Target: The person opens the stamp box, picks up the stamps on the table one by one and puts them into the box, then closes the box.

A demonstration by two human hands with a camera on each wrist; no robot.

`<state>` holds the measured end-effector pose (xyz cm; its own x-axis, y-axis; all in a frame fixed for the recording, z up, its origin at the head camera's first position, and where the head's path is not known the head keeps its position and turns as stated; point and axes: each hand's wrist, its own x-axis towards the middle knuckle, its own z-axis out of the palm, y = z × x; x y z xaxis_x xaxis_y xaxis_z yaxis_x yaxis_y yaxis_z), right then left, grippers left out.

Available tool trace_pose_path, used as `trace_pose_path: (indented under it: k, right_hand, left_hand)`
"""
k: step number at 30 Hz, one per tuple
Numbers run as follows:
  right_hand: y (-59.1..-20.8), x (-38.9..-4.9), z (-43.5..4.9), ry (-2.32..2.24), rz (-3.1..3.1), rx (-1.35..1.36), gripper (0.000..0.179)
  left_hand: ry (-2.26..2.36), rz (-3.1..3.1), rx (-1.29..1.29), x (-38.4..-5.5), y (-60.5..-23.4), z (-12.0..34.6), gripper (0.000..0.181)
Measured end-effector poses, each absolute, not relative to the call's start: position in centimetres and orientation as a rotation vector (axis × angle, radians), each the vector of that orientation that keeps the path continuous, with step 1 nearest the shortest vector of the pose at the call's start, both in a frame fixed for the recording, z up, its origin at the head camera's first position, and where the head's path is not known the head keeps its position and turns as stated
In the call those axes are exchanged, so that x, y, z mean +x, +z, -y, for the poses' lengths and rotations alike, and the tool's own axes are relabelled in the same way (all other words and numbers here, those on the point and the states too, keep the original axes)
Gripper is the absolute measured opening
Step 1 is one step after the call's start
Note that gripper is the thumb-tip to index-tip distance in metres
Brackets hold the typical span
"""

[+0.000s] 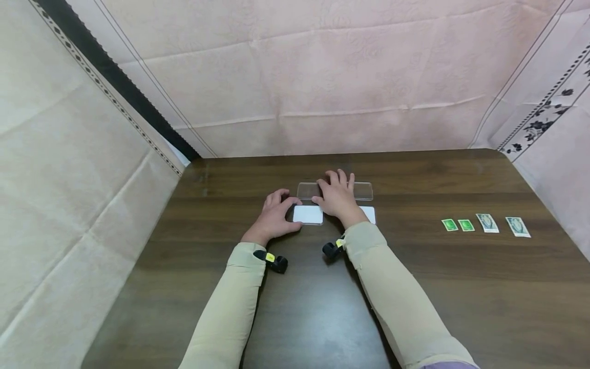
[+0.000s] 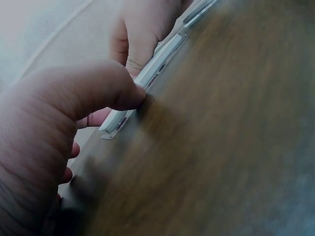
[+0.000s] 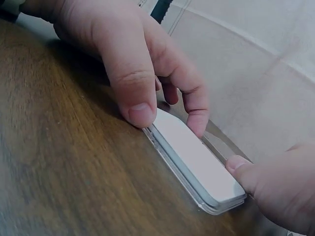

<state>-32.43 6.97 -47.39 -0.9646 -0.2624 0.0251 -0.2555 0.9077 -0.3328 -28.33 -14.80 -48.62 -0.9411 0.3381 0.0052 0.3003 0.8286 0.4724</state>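
Observation:
A white flat rectangular block lies in a clear plastic shell on the table. My left hand pinches its left part, thumb on the near long edge and index finger on the far one. My right hand reaches over from the right with fingers spread. Its thumb is right at the block's far edge. A second white piece shows beyond my right wrist, partly hidden by it. Behind both lies clear plastic, which the right fingers overlap in the head view.
Two small green cards and two larger pale blue printed cards lie in a row on the right of the brown wooden table. Pale cloth hangs behind the table. Black cameras sit at both wrists.

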Motion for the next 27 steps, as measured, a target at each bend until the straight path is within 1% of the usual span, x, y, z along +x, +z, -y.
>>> trace_pose_path:
  k: [17, 22, 27]
  right_hand:
    - [-47.1, -32.5, -7.2, -0.685, -2.975, -0.379, 0.065]
    - [-47.1, -32.8, -7.6, -0.797, -2.966, -0.410, 0.073]
    - [-45.9, -32.8, -9.0, -0.961, -2.949, -0.427, 0.084]
  left_hand:
    - [0.755, -2.923, 0.546, -28.5, -48.7, 14.8, 0.050]
    - [0.759, -2.921, 0.546, -28.6, -48.7, 14.8, 0.051]
    - [0.757, -2.920, 0.548, -28.5, -48.6, 14.9, 0.051]
